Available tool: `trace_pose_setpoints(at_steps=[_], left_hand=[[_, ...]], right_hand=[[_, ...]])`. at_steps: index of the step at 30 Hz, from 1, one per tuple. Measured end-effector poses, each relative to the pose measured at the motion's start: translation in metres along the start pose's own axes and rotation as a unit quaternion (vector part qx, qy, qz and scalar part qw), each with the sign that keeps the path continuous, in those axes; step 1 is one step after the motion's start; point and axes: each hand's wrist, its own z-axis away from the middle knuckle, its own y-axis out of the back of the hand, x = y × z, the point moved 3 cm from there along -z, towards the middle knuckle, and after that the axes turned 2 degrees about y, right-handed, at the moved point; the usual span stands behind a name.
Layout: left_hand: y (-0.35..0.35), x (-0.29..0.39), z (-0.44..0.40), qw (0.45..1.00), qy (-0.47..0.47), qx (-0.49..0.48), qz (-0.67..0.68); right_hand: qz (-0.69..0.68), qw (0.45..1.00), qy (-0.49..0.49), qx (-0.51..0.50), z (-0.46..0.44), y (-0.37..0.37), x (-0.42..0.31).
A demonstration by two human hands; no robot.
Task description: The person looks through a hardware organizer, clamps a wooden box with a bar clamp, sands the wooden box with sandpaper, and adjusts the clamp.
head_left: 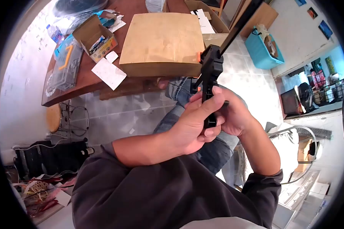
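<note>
Both hands are on a black clamp-like tool (212, 65) with a long dark bar that rises to the upper right. My left hand (193, 122) is wrapped round its lower part from the left, thumb pointing up along it. From the right, my right hand (233, 110) closes round the same part, its fingers partly hidden behind the tool. Small orange pieces show beside the tool's head and lower down. Just left of the head lies a large wooden board or box (162, 42), at the table's front edge.
On the brown table (84, 88) are an open carton (97, 40), a clear plastic case (67, 66), white paper (109, 73) and a bottle (55, 34). A blue basket (262, 51) stands on the floor at the right. Below the hands are legs in jeans.
</note>
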Motion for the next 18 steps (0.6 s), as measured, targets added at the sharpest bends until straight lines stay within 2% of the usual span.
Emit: trace_pose_setpoints(at_steps=[3, 5, 6, 8, 11, 18], left_hand=[[-0.006, 0.002, -0.002, 0.999, -0.008, -0.005, 0.044], [-0.004, 0.003, -0.004, 0.997, -0.003, -0.008, 0.071], [-0.008, 0.005, -0.003, 0.997, -0.004, -0.009, 0.078], [-0.016, 0.012, 0.002, 0.997, 0.017, 0.048, 0.056], [-0.007, 0.005, -0.001, 0.997, -0.009, 0.015, 0.070], [-0.005, 0.006, 0.004, 0.995, -0.022, -0.001, 0.099]], right_hand=[[-0.036, 0.999, -0.014, -0.014, -0.004, -0.002, 0.002], [-0.014, 0.997, 0.078, -0.005, -0.009, -0.004, 0.006], [-0.010, 0.997, 0.072, -0.003, -0.009, -0.008, 0.007], [-0.072, 0.992, 0.096, 0.034, -0.008, -0.012, 0.006], [-0.130, 0.982, 0.133, -0.015, -0.008, -0.013, 0.007], [-0.141, 0.978, 0.152, -0.013, -0.013, -0.016, 0.014]])
